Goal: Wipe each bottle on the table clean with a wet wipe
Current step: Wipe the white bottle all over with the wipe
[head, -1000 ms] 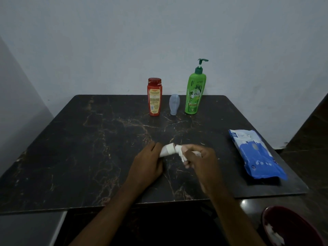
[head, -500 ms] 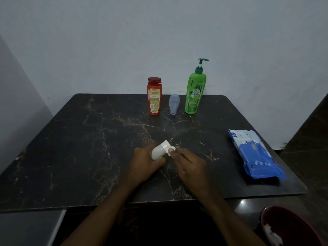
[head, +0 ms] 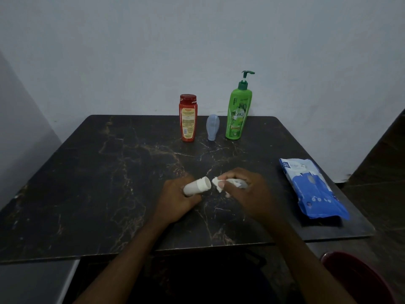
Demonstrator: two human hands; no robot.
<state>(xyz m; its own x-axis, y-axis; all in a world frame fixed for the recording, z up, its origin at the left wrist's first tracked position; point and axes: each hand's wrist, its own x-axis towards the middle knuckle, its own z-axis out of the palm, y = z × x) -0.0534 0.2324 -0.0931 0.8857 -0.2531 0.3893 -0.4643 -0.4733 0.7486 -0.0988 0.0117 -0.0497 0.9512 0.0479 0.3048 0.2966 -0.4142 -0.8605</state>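
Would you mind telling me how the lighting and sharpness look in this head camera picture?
Head view: dim and flat overall; the dark table swallows detail; the green pump bottle label reads clearly, while the wet wipe in the right hand looks soft; wide-angle bending shows at the table's edges.

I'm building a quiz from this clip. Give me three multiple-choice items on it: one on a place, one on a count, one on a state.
1. Where does the blue and white wet wipe pack lie on the dark marble table?
A. right side
B. left side
C. back edge

2. How many bottles stand upright at the back?
A. one
B. two
C. four

3. What does the left hand hold?
A. nothing
B. a pump bottle
C. a small white bottle

Answers:
1 A, it lies near the right edge.
2 B, the red flip-cap bottle and green pump bottle stand; the small grey-blue bottle looks tilted.
3 C, fingers wrap it while the right hand holds a crumpled white wipe.
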